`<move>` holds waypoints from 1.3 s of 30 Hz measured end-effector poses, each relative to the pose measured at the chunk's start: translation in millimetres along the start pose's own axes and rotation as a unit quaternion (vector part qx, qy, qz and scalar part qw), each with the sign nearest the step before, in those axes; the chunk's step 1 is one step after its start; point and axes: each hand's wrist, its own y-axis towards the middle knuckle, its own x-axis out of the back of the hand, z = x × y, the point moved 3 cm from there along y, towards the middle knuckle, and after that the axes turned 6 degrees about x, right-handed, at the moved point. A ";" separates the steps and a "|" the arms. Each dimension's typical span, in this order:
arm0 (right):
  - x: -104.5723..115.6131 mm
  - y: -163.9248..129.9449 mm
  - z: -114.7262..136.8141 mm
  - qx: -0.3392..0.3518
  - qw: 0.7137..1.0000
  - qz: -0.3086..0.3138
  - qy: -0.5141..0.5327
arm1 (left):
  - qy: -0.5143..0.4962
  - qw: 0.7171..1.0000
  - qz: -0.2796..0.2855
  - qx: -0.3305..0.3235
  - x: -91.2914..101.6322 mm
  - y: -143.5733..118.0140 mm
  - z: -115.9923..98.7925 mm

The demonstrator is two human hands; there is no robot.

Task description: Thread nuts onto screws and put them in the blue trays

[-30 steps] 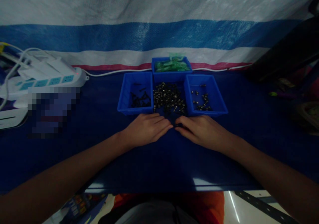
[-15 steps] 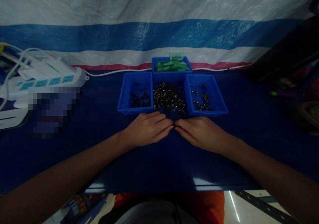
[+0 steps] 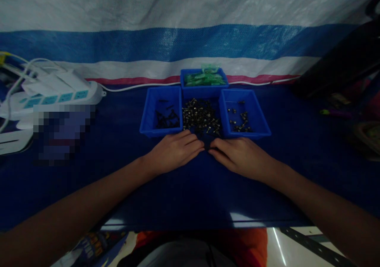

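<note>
A plastic sheet (image 3: 190, 43) striped in white, blue and red hangs behind a dark blue table (image 3: 190, 199), whose sides run out of view. Two bare arms reach in, both cut off by the picture's edges. A large black object (image 3: 341, 61) at far right is cut off and too dark to make out. At left, one white power strip (image 3: 56, 96) is partly outside the view, and a pixelated patch (image 3: 65, 132) hides what lies before it. The left hand (image 3: 178, 150) and the right hand (image 3: 240, 154) face each other at the middle, fingertips near but apart; each grip is drawn in, yet whether either pinches anything I cannot tell. Three blue bins stand just beyond: the left bin (image 3: 162, 132), the right bin (image 3: 261, 120) and the back bin (image 3: 204, 92). Green bags (image 3: 204, 79), overlapping past counting, fill the back one. Between the bins, on the table, lies one pile of small screws (image 3: 202, 115), too many to count. Dark screws (image 3: 168, 119) lie tangled in the left bin, two apart from the cluster; shinier screws (image 3: 244, 118) lie scattered in the right.
</note>
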 end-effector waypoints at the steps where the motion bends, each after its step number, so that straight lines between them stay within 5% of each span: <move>1: 0.4 -0.2 0.0 -0.003 1.000 -0.003 0.006 | 0.003 1.000 0.004 0.000 -0.5 0.2 0.4; 11: 3.3 -3.1 5.7 0.053 0.996 -0.013 0.066 | 0.008 0.999 0.032 -0.028 -2.4 -1.9 -3.5; 27: 1.4 -0.4 0.6 0.024 1.000 -0.002 0.006 | -0.031 1.000 -0.005 -0.001 3.0 -1.0 -2.9; 39: -1.8 -1.0 3.4 0.053 0.998 0.016 0.024 | -0.021 0.995 0.002 -0.099 2.6 -4.8 -7.9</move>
